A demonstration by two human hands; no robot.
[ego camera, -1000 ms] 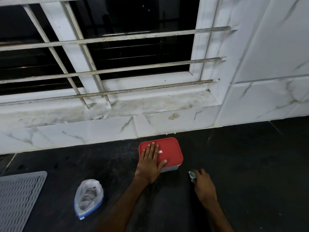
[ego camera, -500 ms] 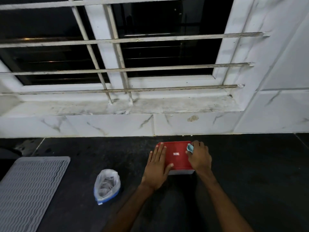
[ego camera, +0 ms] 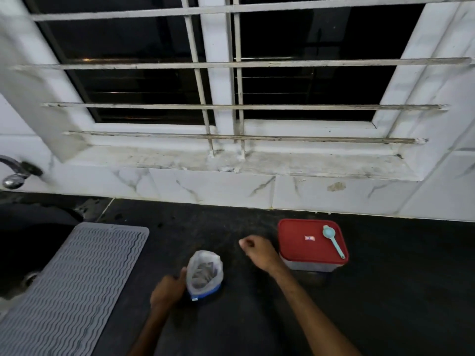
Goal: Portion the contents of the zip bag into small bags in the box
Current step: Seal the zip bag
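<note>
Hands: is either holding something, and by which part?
The left hand touches the bag at its left side; blur hides whether it grips. The right hand, fingers curled, holds nothing; the spoon lies on the lid.

**Zip bag** [ego camera: 204,274]: clear plastic with a blue seal strip along its near lower edge. It holds greyish contents that cannot be made out. It sits bunched on the dark counter [ego camera: 385,291], near the centre, left of the box and apart from it.

**Box** [ego camera: 308,265]: translucent rectangular tub, closed by a red lid [ego camera: 300,242] with a small label at its middle. It sits right of the bag, towards the far wall.

**Spoon** [ego camera: 334,241]: pale blue, lying flat on the right part of the lid, bowl far, handle pointing near and right.
</note>
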